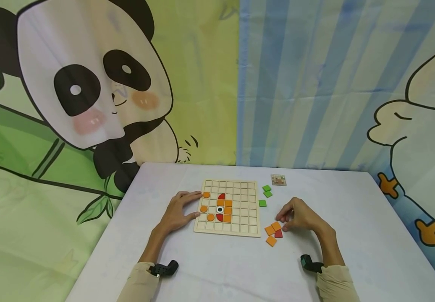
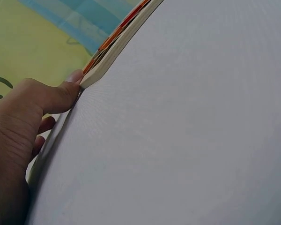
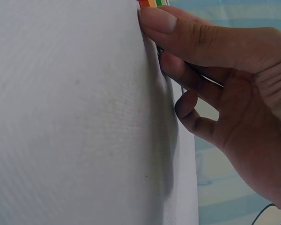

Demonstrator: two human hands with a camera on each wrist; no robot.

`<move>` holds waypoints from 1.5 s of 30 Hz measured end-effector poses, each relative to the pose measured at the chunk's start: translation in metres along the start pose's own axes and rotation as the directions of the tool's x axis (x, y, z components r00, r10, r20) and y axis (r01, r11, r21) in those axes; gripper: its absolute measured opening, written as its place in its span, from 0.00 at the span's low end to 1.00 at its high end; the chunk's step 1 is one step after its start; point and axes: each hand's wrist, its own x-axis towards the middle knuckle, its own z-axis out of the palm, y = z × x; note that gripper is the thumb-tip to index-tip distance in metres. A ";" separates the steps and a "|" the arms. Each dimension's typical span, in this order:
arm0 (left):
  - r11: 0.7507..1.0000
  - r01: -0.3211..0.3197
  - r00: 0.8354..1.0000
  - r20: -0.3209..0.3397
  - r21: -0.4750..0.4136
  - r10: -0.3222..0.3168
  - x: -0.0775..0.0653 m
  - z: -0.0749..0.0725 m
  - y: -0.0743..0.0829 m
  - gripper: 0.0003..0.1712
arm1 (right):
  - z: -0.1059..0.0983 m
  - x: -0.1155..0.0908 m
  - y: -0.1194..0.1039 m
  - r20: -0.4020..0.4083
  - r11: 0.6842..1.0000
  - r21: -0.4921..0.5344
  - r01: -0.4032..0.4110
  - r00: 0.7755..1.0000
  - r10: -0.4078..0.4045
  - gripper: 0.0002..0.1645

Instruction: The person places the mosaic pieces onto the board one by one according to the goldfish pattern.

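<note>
A square wooden grid board (image 1: 245,205) lies on the table. Orange squares (image 1: 227,210), two red quarter-round pieces (image 1: 221,196) and a white disc with a black dot (image 1: 220,209) sit in its middle cells; three orange discs (image 1: 206,195) lie along its left side. The left hand (image 1: 176,212) touches the board's left edge with thumb and fingertips spread. The right hand (image 1: 302,216) hovers low, fingers bent and thumb apart, beside loose orange squares (image 1: 271,240) and a red piece (image 1: 279,234). In the right wrist view its thumb (image 3: 159,21) hides most of the tiles.
Three green tiles (image 1: 263,203) lie right of the board. A small patterned card (image 1: 279,180) is behind them. The white table (image 1: 221,268) meets a curtain backdrop (image 1: 278,84) with cartoon animals. Both wrists wear black camera straps (image 1: 162,269).
</note>
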 end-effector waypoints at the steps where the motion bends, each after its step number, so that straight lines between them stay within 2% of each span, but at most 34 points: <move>1: 1.000 -0.001 1.000 -0.001 -0.002 0.001 0.000 0.000 0.000 0.40 | 0.000 0.000 0.000 -0.002 1.000 -0.001 0.000 1.000 0.000 0.19; 24: 1.000 0.002 1.000 0.000 -0.020 -0.002 0.000 0.001 -0.001 0.40 | 0.004 0.000 0.000 -0.011 0.998 -0.053 0.016 1.000 -0.017 0.15; 45: 1.000 -0.001 1.000 0.006 -0.021 0.002 -0.001 -0.001 0.001 0.39 | 0.003 -0.002 0.002 -0.046 0.999 -0.034 -0.013 0.999 0.012 0.14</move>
